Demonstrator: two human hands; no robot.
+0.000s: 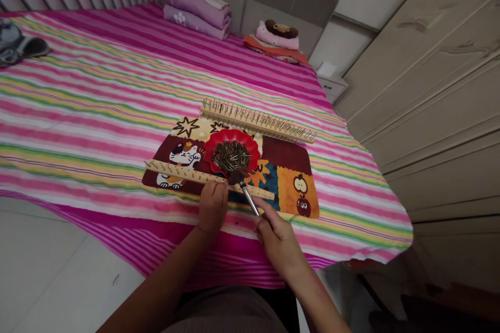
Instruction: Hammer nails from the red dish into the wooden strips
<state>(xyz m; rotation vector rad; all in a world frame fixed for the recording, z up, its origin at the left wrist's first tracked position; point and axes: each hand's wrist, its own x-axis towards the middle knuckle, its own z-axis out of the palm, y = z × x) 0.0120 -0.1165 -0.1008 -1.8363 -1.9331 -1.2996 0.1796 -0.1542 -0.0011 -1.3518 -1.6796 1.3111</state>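
My right hand (278, 237) is closed around the handle of a small hammer (245, 190), whose dark head hovers over a long wooden strip (183, 173) studded with nails. My left hand (213, 203) is closed in a pinch at the strip's near edge, right beside the hammer head; what it pinches is too small to make out. Just behind sits a red plate (219, 140) heaped with small nails. A second wooden strip (258, 122), full of upright nails, lies farther back. All of these rest on a patchwork mat (291, 177) with cat and apple pictures.
The mat lies on a bed with a pink striped sheet (97, 99). Folded purple bedding (195, 8) and a plush toy on pillows (277, 36) sit by the headboard. A dark object (19, 47) lies far left. Wooden wardrobe doors (437, 93) stand to the right.
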